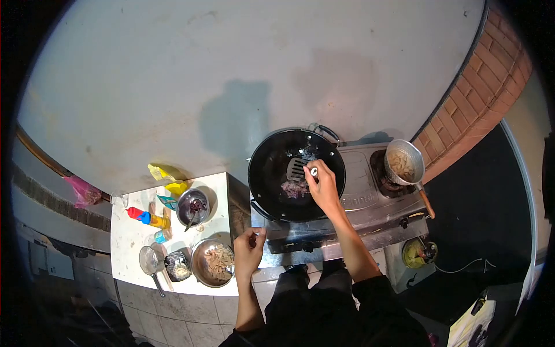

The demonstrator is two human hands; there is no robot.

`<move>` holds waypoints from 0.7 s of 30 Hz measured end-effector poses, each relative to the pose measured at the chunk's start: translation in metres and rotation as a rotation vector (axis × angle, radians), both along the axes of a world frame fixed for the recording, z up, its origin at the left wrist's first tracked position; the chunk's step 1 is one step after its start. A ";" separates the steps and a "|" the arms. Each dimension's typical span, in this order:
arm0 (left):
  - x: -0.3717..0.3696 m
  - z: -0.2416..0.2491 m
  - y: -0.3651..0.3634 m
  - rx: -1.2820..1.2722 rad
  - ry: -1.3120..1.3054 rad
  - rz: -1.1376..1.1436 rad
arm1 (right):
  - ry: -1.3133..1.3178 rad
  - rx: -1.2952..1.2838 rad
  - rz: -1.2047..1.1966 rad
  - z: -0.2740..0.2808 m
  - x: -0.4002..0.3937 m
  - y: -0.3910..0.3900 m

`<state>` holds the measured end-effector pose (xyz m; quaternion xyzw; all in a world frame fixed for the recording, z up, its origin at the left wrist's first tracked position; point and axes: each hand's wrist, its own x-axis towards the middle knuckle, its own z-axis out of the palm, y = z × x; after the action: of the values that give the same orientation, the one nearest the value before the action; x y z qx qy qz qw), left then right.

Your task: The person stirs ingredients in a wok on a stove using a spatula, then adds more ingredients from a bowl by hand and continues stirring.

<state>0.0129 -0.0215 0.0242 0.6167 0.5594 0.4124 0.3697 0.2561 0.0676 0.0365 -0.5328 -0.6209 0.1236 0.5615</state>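
My right hand (322, 184) is closed around the handle of a black slotted spatula (297, 169), which reaches down into a large black wok (269, 173). Beside the spatula's blade, chopped purplish food (295, 189) lies in a small heap on the wok's bottom. The wok rests on the left part of a metal gas stove (361, 173). My left hand (248, 248) is at the stove's front left corner, apart from the wok. Its fingers are curled closed, and I cannot make out what, if anything, is in them.
A saucepan (404, 151) with pale pieces sits on the right burner, its wooden handle jutting forward. On the white table (130, 243) at left stand a steel bowl of pale strips (212, 263), a bowl with dark food (192, 208), a strainer (151, 260) and squeeze bottles (155, 220).
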 end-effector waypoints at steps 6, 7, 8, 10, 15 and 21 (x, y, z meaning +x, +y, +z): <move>0.001 0.006 0.004 0.017 0.023 0.037 | 0.034 0.054 -0.052 0.014 0.008 -0.010; 0.000 0.005 0.004 0.004 0.015 0.041 | 0.126 -0.002 -0.077 0.007 0.011 -0.009; 0.000 0.003 0.004 0.006 0.013 0.045 | 0.136 0.033 -0.115 0.004 0.014 -0.012; 0.001 0.000 0.005 0.022 0.037 0.040 | 0.243 -0.035 -0.171 0.011 0.015 -0.026; 0.005 0.013 0.003 -0.041 0.047 0.023 | 0.364 -0.023 -0.171 -0.001 0.014 -0.044; 0.012 0.004 0.006 0.017 0.007 0.044 | 0.265 -0.043 -0.117 0.007 0.019 -0.056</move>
<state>0.0246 -0.0152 0.0283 0.6089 0.5705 0.4231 0.3532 0.2748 0.0121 0.0431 -0.5590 -0.5066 0.1730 0.6333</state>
